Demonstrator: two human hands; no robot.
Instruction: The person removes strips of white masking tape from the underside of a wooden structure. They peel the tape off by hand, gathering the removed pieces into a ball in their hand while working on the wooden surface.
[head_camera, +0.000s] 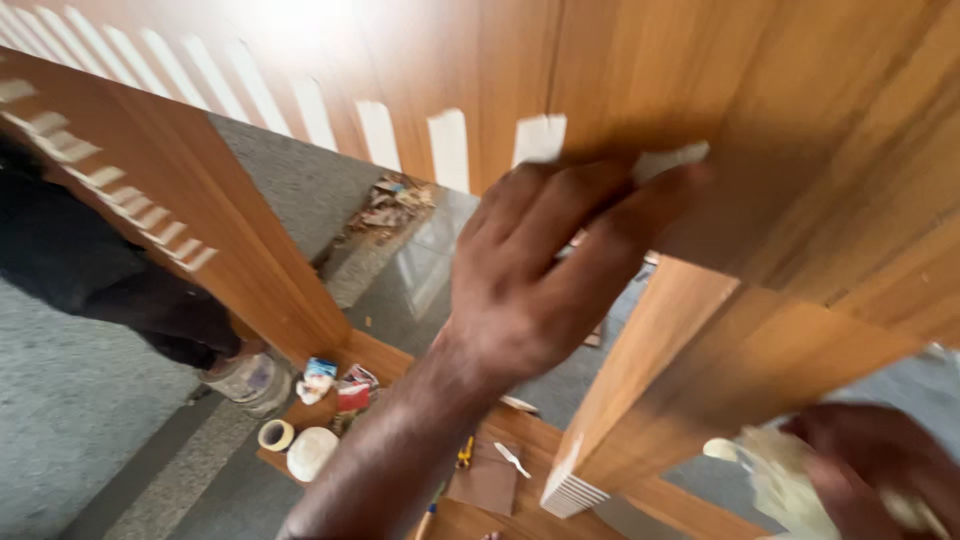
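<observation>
My left hand (540, 270) reaches up to the edge of a large wood-grain panel (800, 150) and presses a short strip of pale masking tape (668, 158) onto it with fingertips and thumb. Several similar tape strips (450, 148) run in a row along the same edge to the left. At the bottom right, my right hand (880, 470) is closed around a pale cream object (775, 475), blurred, perhaps a tape roll. A second wooden board (700, 400) slopes down below the panel, its ribbed end (572, 493) showing.
Another taped wooden panel (190, 190) stands at the left, beside another person's dark trouser leg (90, 260) and shoe (250, 378). On a low board lie a tape roll (275, 435), a white round lid (312, 452), small packets (335, 382) and a yellow-handled tool (465, 452). Debris (390, 205) lies on the floor.
</observation>
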